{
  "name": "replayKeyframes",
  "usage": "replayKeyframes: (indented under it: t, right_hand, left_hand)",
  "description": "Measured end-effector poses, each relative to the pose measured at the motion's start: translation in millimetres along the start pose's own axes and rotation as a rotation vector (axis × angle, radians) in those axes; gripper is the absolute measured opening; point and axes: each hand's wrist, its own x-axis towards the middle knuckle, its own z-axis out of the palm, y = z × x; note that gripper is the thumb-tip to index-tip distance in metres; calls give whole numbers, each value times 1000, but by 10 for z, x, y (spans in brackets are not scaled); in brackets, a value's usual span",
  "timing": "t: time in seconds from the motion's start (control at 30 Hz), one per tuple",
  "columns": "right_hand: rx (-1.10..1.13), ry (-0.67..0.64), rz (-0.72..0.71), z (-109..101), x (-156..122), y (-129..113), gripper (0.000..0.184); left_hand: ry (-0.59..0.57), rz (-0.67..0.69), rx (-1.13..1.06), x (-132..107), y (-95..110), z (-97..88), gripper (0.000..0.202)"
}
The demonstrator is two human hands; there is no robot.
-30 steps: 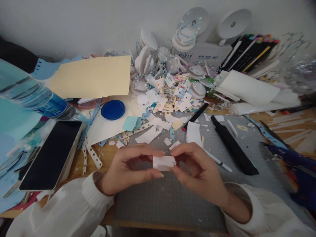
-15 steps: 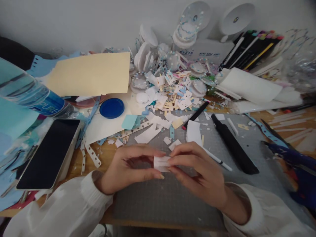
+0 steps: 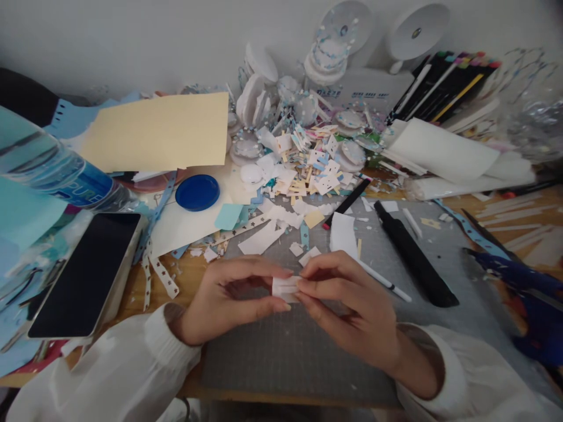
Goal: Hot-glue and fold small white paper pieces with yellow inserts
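Both hands meet over the grey cutting mat (image 3: 308, 357) at the near edge of the desk. My left hand (image 3: 229, 299) pinches the left end of a small folded white paper piece (image 3: 284, 287) between thumb and fingers. From the right, my right hand (image 3: 352, 310) pinches the same piece, its fingers pressed over most of it. Only a narrow strip of the paper shows between the two hands. Both arms wear white sleeves.
A phone (image 3: 83, 275) lies on a box at the left beside a water bottle (image 3: 53, 170). A blue lid (image 3: 197, 192), a yellow sheet (image 3: 158, 132) and a heap of paper scraps (image 3: 303, 170) lie behind. A black knife (image 3: 413, 255), a white pen (image 3: 385, 282) and blue scissors (image 3: 523, 287) lie right.
My right hand has slid left along the white paper piece, covering more of it; the exposed part has shrunk. The left hand has stayed put.
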Motion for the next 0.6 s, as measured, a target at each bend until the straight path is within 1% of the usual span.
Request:
replayKeyframes:
  t: [0.1, 0.17, 0.27, 0.33, 0.4, 0.47, 0.53, 0.6]
  right_hand:
    - [6, -4, 15, 9, -8, -1, 25]
    - [33, -12, 61, 27, -23, -1, 28]
    - [145, 20, 178, 66, -46, 1, 36]
    - [246, 54, 274, 92, -50, 3, 38]
    - [330, 55, 359, 110, -46, 6, 30]
    - [385, 29, 416, 119, -39, 12, 19]
    - [424, 1, 449, 125, -37, 16, 12]
    - [446, -6, 466, 130, -39, 17, 11]
  left_hand:
    - [4, 9, -10, 1, -13, 15, 30]
    - [-3, 17, -10, 0, -14, 18, 29]
    - [-17, 3, 24, -4, -5, 9, 27]
    - [-21, 3, 57, -10, -3, -1, 26]
    - [-21, 15, 87, -18, -8, -11, 28]
    - [-22, 22, 118, -26, -16, -14, 31]
    - [-16, 39, 145, -29, -18, -10, 31]
    - [-1, 57, 173, -22, -10, 0, 27]
